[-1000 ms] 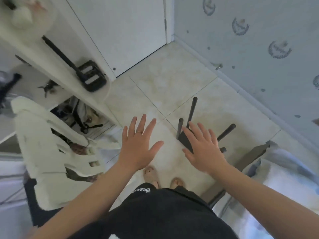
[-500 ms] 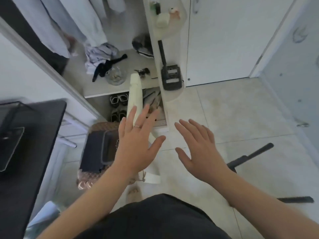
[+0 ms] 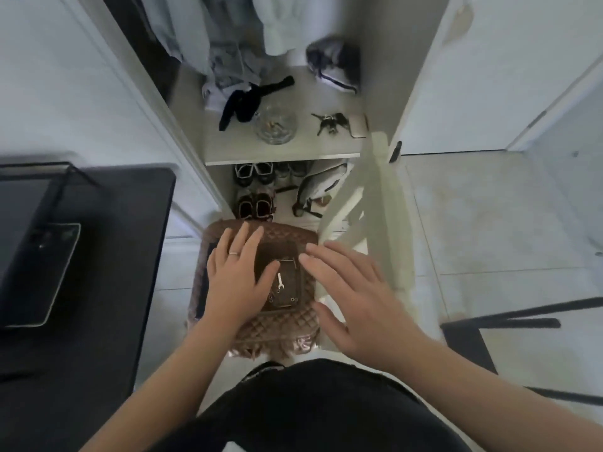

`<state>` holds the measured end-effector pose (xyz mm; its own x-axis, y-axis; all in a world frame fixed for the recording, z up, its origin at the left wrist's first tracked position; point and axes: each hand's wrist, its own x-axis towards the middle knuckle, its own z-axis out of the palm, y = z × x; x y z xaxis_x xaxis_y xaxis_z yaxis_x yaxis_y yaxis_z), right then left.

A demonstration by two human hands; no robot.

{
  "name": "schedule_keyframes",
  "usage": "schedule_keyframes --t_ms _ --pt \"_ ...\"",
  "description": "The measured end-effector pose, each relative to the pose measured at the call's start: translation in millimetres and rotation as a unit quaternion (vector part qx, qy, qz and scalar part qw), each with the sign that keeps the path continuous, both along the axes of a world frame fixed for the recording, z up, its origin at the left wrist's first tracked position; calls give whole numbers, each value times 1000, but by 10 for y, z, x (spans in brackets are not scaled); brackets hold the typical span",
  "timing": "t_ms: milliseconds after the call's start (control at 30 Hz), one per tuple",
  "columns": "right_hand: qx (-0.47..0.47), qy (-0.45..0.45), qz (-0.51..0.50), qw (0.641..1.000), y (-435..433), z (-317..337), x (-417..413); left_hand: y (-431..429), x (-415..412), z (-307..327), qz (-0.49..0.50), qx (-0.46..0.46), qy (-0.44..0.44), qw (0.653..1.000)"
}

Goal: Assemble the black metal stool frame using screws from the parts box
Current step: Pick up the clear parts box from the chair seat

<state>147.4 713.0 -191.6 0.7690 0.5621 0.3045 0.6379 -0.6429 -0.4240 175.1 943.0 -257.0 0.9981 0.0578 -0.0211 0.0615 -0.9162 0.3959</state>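
A dark parts box lies on a brown quilted cushion on the floor in front of me. Inside it I see a small white wrench and a few small screws or washers. My left hand hovers over the box's left side with fingers spread and straight, holding nothing. My right hand hovers just right of the box, fingers straight, also holding nothing. The black metal stool frame lies on the tiles at the right edge, partly cut off.
A black table with a tablet and phone stands at the left. An open white wardrobe ahead holds clothes, keys, a glass dish and shoes. A white plastic chair stands right of the cushion. Tiled floor stretches to the right.
My view has swung left from the stool frame to the cushion and parts box. Both hands stay spread and holding nothing, now over the box.
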Motion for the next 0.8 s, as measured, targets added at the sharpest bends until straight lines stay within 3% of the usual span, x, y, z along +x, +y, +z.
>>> schedule_keyframes --t_ms 167,400,533,700,800 --pt "-78 110 -41 990 739 -597 236 689 112 -605 -17 5 134 991" --pt "-204 332 -114 914 1170 -1675 499 1029 207 -1425 -26 -37 335 941" --pt "-187 480 -196 835 1259 -2199 603 981 226 -1855 89 -178 434 879" --pt "-124 558 -306 761 1261 -2726 717 862 333 -2316 279 -316 421 803" --pt "-47 610 -357 706 1217 -2940 748 820 331 -2539 332 -359 431 758"
